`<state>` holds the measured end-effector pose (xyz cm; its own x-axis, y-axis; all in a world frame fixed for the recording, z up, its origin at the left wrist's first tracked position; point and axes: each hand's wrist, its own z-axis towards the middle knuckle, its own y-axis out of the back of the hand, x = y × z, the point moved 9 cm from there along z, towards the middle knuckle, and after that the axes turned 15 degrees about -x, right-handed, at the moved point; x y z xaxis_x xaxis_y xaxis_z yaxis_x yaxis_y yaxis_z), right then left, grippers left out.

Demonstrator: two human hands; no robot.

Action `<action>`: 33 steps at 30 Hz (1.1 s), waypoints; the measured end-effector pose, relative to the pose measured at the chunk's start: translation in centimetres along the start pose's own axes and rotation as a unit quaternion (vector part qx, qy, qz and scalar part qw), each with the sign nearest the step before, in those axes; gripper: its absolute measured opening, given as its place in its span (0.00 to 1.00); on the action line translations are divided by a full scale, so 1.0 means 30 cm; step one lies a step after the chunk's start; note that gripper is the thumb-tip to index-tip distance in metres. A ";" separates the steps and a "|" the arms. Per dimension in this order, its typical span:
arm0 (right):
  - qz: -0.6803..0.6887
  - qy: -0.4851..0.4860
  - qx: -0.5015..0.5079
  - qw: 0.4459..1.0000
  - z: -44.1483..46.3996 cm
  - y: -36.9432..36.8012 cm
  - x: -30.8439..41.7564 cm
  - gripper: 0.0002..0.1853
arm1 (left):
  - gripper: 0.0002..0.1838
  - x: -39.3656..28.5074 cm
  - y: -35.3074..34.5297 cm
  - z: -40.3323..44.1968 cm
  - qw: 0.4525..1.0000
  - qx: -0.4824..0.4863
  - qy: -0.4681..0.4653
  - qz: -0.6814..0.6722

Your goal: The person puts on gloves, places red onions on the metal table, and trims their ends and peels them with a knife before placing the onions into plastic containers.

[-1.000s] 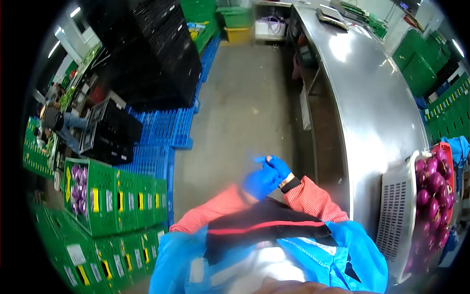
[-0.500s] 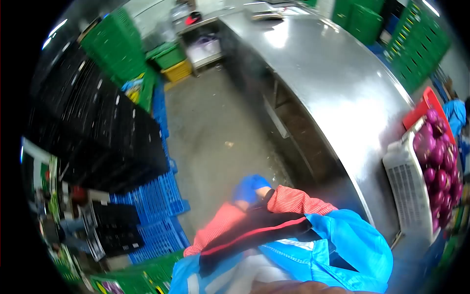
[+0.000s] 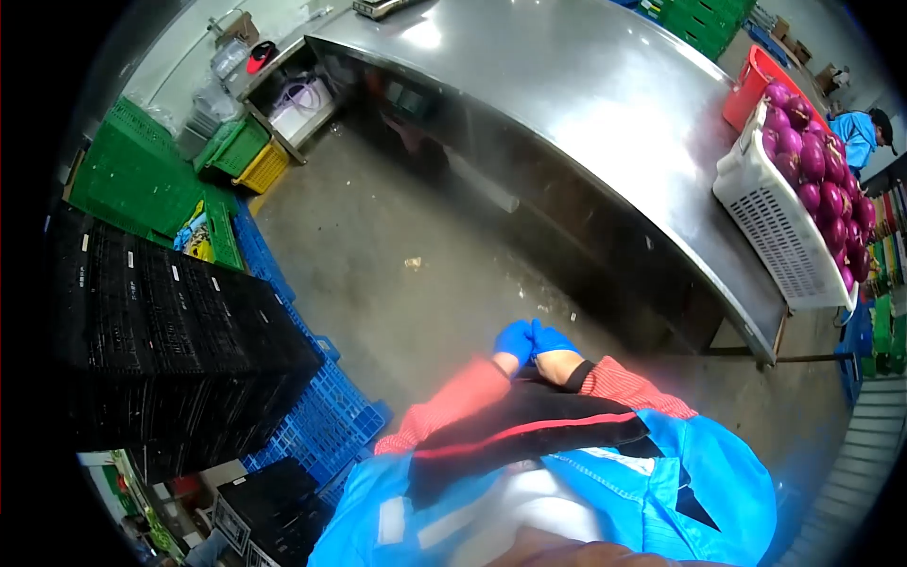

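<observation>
My left hand [image 3: 514, 341] and my right hand [image 3: 551, 338] both wear blue gloves. They meet in front of my waist, over the floor, with the fingers curled in toward each other. Whatever lies between the fingers, if anything, is hidden. A black apron [image 3: 529, 422] with a red stripe hangs just below them. Red-striped sleeves [image 3: 635, 386] cover my forearms, and a light blue jacket [image 3: 709, 454] shows at the shoulder.
A steel table [image 3: 567, 104] runs along the right, with a white crate [image 3: 765, 213] of purple onions [image 3: 827, 175] and a red crate [image 3: 751, 85] at its end. Black crates [image 3: 179, 331] stand stacked left, by blue pallets [image 3: 331, 402]. A person in blue [image 3: 855, 140] is far right.
My view has turned and the table appears higher. My hands, overlapping and blurred before, now sit side by side, still touching.
</observation>
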<state>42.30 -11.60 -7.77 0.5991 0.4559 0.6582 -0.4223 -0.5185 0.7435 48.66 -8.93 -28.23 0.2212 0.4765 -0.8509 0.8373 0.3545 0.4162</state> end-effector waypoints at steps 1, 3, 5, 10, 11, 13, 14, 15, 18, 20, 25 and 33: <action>0.022 0.000 -0.008 1.000 -0.039 0.023 0.045 0.16 | 0.06 0.011 -0.020 -0.037 0.995 0.017 0.065 -0.068; 0.066 0.014 -0.027 0.997 -0.090 0.083 0.136 0.17 | 0.04 -0.149 0.066 -0.141 0.979 0.042 0.118 -0.158; 0.017 0.036 -0.035 0.999 -0.129 0.021 0.079 0.20 | 0.03 -0.186 0.099 -0.137 0.999 0.030 -0.001 0.018; 0.005 0.050 0.130 0.990 -0.123 0.056 0.291 0.25 | 0.03 -0.139 0.183 -0.081 0.995 0.021 0.063 -0.077; -0.011 0.064 0.127 0.990 -0.123 0.077 0.317 0.25 | 0.04 -0.095 0.198 -0.044 0.994 0.030 0.067 -0.082; -0.032 0.071 0.133 0.988 -0.109 0.117 0.336 0.25 | 0.04 -0.029 0.225 0.025 0.992 0.055 0.060 -0.097; -0.028 0.086 0.139 0.986 -0.094 0.145 0.365 0.24 | 0.05 -0.011 0.247 0.049 0.991 0.056 0.069 -0.099; -0.024 0.102 0.147 0.984 -0.073 0.184 0.400 0.23 | 0.08 -0.038 0.273 0.054 0.990 0.042 0.092 -0.100; 0.038 0.194 0.054 0.979 0.043 0.299 0.472 0.16 | 0.17 -0.078 0.310 0.134 0.977 0.047 0.037 -0.207; 0.084 0.149 -0.047 0.984 0.156 0.479 0.542 0.14 | 0.15 -0.088 0.351 0.254 0.939 0.098 -0.117 -0.307; 0.079 0.049 -0.138 0.986 0.551 0.560 0.366 0.22 | 0.12 -0.086 0.606 0.444 0.998 0.046 -0.038 0.000; -0.013 0.279 0.039 0.959 1.052 0.195 0.443 0.30 | 0.09 -0.811 0.953 0.589 0.990 0.055 -0.118 0.048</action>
<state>69.26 -31.41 1.58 0.1427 0.7744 0.6163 -0.3475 -0.5439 0.7639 76.05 -24.59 -1.29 0.4017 0.2976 -0.8660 0.8537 0.2205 0.4718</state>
